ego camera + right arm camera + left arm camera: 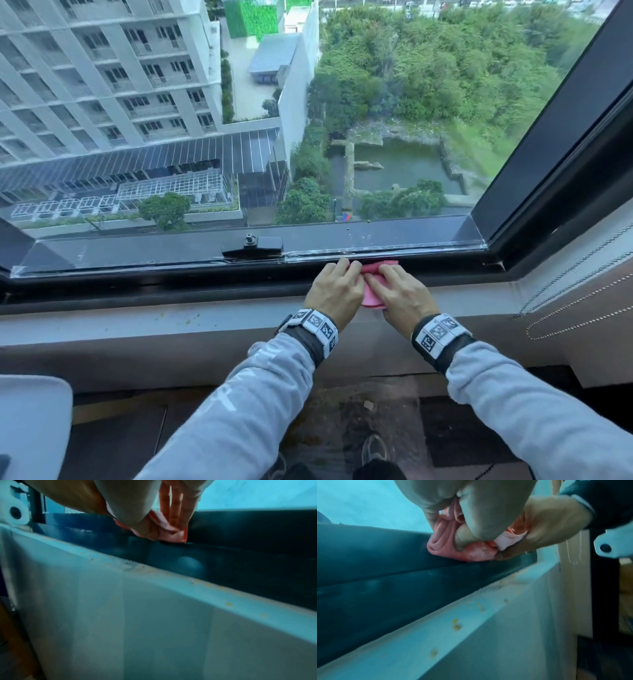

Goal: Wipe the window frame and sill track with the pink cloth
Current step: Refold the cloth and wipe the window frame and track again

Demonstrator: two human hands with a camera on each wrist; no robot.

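Pink cloth (pixel 371 291) sits bunched between our 2 hands, low and right of centre, pressed into the dark track (pixel 205 274). Left hand (pixel 334 291) and right hand (pixel 399 298) both pinch it. We judge wiping is under way; next, slide left toward the latch (pixel 252 247), where open track runs to the frame's left edge.
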